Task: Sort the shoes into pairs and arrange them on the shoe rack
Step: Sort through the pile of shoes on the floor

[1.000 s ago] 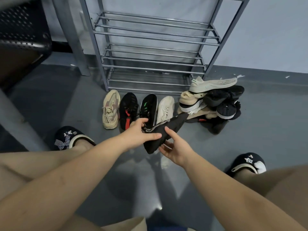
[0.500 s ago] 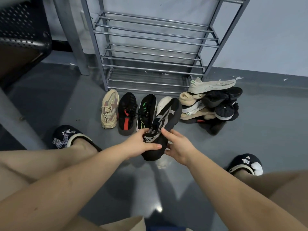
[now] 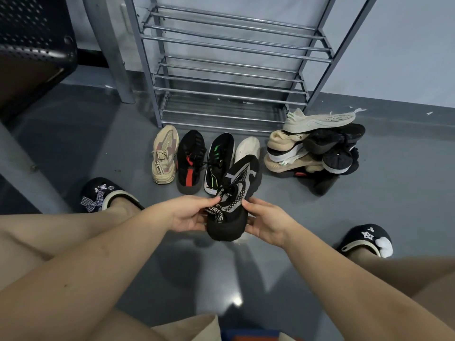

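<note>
A: Fingers (image 3: 216, 199) of the left hand (image 3: 188, 212) pinch the lace area of the black-and-grey knit shoe (image 3: 234, 198); right hand (image 3: 267, 223) cups its heel side, fingers curled round. Shoe is held above the floor (image 3: 73, 134), toe pointing at the shoe rack (image 3: 229, 70), just in front of the row.

B: Step?

A: Looks like sorting: singles being lined up. Rack shelves carry nothing yet.

B: Next move?

A: Probably set it down at the right end, beside the white shoe (image 3: 247, 148), sole down, toe to the rack. Then find mates in the pile (image 3: 315, 153).

B: Counts?

A: Four in the row: beige sneaker (image 3: 164, 155), black shoe with red (image 3: 190, 161), black shoe with green (image 3: 219, 158), white shoe. One in hand. Pile: several, tangled; exact number can't be told.
</note>
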### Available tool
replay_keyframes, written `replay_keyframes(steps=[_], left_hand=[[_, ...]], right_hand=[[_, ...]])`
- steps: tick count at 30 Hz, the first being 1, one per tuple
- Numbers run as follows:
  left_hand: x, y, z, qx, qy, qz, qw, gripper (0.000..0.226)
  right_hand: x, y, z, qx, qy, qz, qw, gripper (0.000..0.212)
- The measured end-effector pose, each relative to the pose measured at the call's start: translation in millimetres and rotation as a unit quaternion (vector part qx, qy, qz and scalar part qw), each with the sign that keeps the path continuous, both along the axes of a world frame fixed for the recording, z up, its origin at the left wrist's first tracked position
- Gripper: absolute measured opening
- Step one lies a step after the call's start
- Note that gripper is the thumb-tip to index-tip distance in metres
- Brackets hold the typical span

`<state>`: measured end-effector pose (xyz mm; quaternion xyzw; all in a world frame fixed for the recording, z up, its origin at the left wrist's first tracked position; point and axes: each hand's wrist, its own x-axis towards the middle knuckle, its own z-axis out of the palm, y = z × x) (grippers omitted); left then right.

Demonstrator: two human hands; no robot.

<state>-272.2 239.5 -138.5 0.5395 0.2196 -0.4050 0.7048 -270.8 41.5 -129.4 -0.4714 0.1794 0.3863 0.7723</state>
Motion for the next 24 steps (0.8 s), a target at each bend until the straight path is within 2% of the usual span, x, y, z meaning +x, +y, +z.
replay_keyframes(steps=[7, 12, 14, 17, 20, 24], left_hand=[[0.2, 5.5, -15.4, 0.068, 0.021, 0.009, 0.997, 0.015], [7.8, 22.7, -25.0, 0.097, 0.05, 0.01, 0.994, 0.016], [6.4, 33.7, -31.7, 0.111, 0.053, 0.006, 0.992, 0.017], [-2.3, 57.5, -48.1, 0.131, 0.069, -0.03, 0.988, 0.03], [-13.2, 82.4, -60.9, 0.153, 0.099, -0.088, 0.979, 0.035], [-23.8, 95.6, -70.3, 0.162, 0.125, -0.105, 0.973, 0.016]], right_hand=[[-3.7, 9.6, -18.1, -0.093, 0.015, 0.031, 0.995, 0.031], [2.8, 36.9, -32.3, -0.128, 0.02, 0.065, 0.989, 0.016], [4.3, 50.6, -40.5, -0.139, 0.035, 0.059, 0.988, 0.025], [-0.7, 74.1, -59.5, -0.17, 0.052, 0.078, 0.981, 0.046], [-13.3, 98.2, -73.9, -0.194, 0.065, 0.102, 0.973, 0.05], [-26.7, 116.7, -86.1, -0.211, 0.079, 0.121, 0.967, 0.053]])
